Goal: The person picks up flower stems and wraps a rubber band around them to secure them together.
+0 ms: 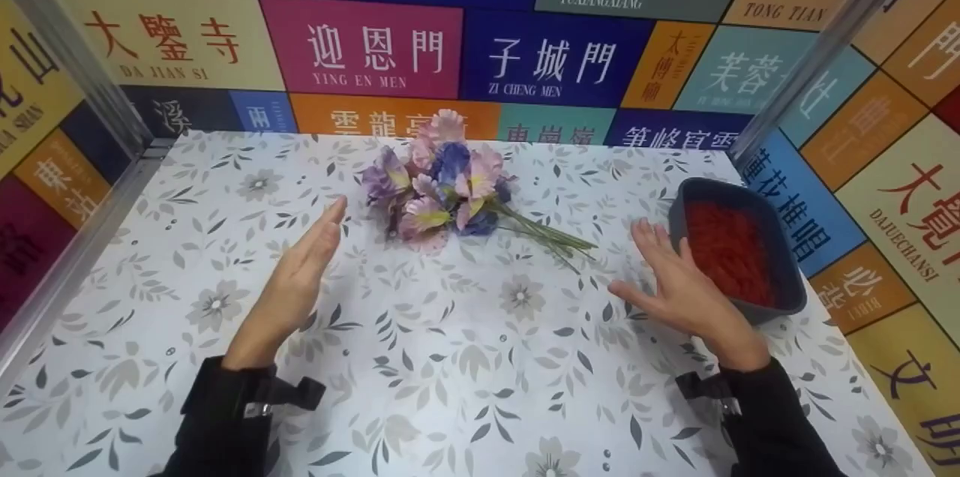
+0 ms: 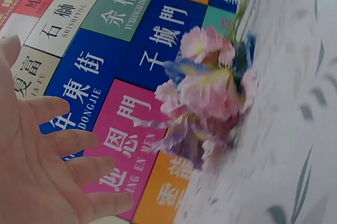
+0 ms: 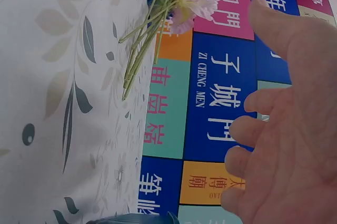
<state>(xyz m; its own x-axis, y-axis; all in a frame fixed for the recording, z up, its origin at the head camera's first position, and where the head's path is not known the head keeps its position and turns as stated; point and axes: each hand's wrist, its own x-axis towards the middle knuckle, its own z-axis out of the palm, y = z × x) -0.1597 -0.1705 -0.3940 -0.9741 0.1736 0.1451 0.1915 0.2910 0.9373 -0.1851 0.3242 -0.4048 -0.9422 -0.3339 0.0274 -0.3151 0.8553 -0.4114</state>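
A bunch of artificial flowers [image 1: 442, 188], pink, purple and blue, lies at the back middle of the table, its thin green stems [image 1: 551, 235] pointing right. My left hand [image 1: 294, 286] is held left of the blooms, palm facing inward, fingers straight, holding nothing. On the other side my right hand [image 1: 686, 293] is spread out, thumb apart, between the stem ends and a dark box. Both wrist views show an empty palm, the left hand [image 2: 58, 166] with the blossoms [image 2: 205, 87] beyond it, the right hand [image 3: 295, 129] facing the stems [image 3: 142, 45].
The dark blue-grey box [image 1: 787, 289] with red shredded filling [image 1: 727, 252] stands at the right edge. A white cloth [image 1: 450, 372] with grey leaves covers the table. Colourful panels with lettering [image 1: 360, 46] rise behind, and clear posts [image 1: 829, 34] stand at the corners.
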